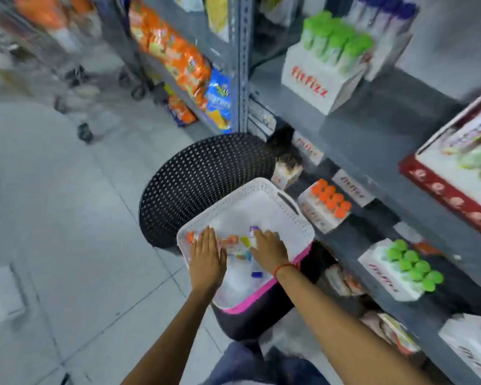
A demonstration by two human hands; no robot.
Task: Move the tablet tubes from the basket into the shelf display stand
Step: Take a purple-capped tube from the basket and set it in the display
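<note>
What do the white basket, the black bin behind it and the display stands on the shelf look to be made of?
White basket: moulded plastic by the look, matte, with a perforated weave-pattern rim. Black bin: likely the same kind of plastic, dotted with regular holes. Display stands: apparently printed cardboard, with flat folded white faces and red lettering. Blur leaves the finishes uncertain.

Left hand (206, 257), right hand (270, 250) flat in white basket (286, 215) (tablet tubes (240, 244) between)

The basket (286, 215) is set on a bin (206, 173) before the shelf (372, 129), which stands to its right. Tablet tubes (238, 244) are scattered in the basket, and display stands (321, 79) are placed on the shelf.
</note>
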